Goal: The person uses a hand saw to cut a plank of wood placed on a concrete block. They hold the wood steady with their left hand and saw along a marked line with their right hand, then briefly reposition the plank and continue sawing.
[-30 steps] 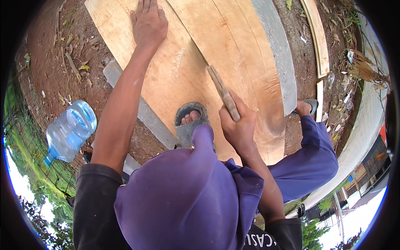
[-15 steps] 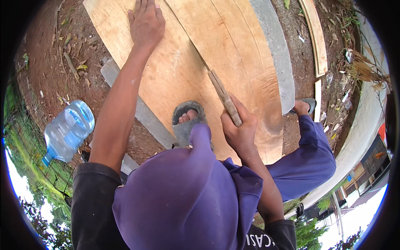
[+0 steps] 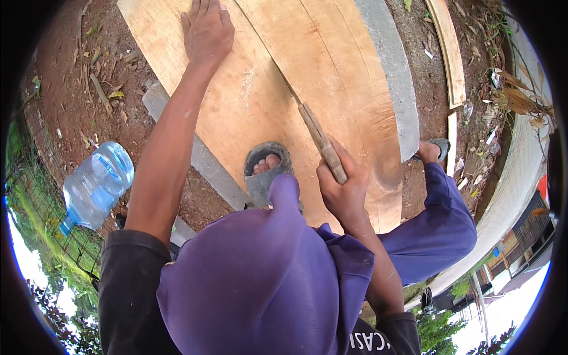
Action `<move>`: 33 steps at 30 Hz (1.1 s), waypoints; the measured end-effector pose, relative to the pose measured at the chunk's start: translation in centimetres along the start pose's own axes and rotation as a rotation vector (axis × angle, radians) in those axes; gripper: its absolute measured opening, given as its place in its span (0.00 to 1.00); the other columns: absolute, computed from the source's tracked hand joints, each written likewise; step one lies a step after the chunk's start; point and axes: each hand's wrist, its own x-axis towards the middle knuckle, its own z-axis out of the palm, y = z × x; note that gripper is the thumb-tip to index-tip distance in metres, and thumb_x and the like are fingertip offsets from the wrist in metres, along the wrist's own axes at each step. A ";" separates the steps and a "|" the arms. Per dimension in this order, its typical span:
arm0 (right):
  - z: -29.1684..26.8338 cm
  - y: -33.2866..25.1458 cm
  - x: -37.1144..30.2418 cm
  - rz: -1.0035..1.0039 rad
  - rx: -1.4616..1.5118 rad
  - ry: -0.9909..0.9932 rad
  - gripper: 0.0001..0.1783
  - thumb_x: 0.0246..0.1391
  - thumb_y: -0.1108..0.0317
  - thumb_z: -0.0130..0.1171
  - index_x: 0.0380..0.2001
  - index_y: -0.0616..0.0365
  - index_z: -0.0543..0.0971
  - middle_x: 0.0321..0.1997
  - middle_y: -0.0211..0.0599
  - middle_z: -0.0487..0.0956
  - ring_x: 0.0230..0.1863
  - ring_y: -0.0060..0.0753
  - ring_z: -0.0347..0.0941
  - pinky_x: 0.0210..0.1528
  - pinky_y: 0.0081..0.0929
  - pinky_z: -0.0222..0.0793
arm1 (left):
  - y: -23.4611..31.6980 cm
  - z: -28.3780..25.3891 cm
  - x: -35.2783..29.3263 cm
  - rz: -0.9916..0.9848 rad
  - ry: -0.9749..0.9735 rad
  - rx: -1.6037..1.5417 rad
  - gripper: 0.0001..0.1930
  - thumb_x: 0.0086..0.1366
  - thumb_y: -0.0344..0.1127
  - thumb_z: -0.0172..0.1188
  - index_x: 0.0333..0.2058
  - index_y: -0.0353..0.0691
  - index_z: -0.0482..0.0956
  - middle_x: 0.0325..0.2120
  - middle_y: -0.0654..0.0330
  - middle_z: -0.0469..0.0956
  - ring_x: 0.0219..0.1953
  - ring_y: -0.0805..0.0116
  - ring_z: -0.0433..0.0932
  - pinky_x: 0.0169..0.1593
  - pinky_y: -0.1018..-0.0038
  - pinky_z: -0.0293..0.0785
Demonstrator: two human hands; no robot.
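Observation:
My left hand (image 3: pixel 208 31) lies flat on a wide plywood sheet (image 3: pixel 222 127), with its fingertips partly cut off by the upper edge of the picture. My right hand (image 3: pixel 346 183) is wrapped round the worn wooden handle (image 3: pixel 322 142) of a handsaw. The saw's blade (image 3: pixel 269 54) shows edge-on, as a thin dark line running up and left from the handle across the sheet. Pale sawdust (image 3: pixel 248 81) is scattered left of that line. My sandalled foot (image 3: pixel 266 168) stands on the near part of the sheet.
Grey concrete slabs (image 3: pixel 397 80) show under the sheet on both sides. A large clear blue water bottle (image 3: pixel 97 186) lies on the ground at left. Long wooden strips (image 3: pixel 447 50) lie at right beside a pale wall (image 3: pixel 503 183). My other sandalled foot (image 3: pixel 431 151) stands on the right.
My right hand and the saw handle have shifted slightly toward me and to the right. My left hand and both feet stay in place.

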 end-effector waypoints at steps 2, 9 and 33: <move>-0.4 -1.0 -0.1 0.022 -0.010 0.000 0.27 0.52 0.77 0.62 0.58 0.64 0.79 0.27 0.48 0.80 0.25 0.32 0.80 0.29 0.30 0.74 | 0.0 0.1 -0.4 -0.006 -0.007 0.011 0.29 0.80 0.47 0.36 0.73 0.42 0.60 0.75 0.57 0.57 0.78 0.57 0.50 0.79 0.52 0.40; -10.4 -6.2 -12.6 0.103 -0.195 -0.051 0.29 0.47 0.81 0.63 0.57 0.72 0.79 0.41 0.54 0.87 0.34 0.34 0.88 0.36 0.25 0.80 | -0.3 -0.3 -0.2 -0.011 -0.001 0.019 0.29 0.80 0.47 0.36 0.74 0.43 0.59 0.76 0.57 0.56 0.78 0.58 0.49 0.79 0.53 0.40; -4.8 -2.6 -5.9 0.120 -0.023 -0.036 0.28 0.50 0.81 0.63 0.58 0.68 0.79 0.28 0.41 0.84 0.25 0.25 0.81 0.31 0.22 0.75 | -0.7 0.4 -0.9 -0.002 -0.004 0.045 0.29 0.80 0.46 0.36 0.73 0.43 0.59 0.76 0.57 0.56 0.78 0.57 0.50 0.79 0.52 0.41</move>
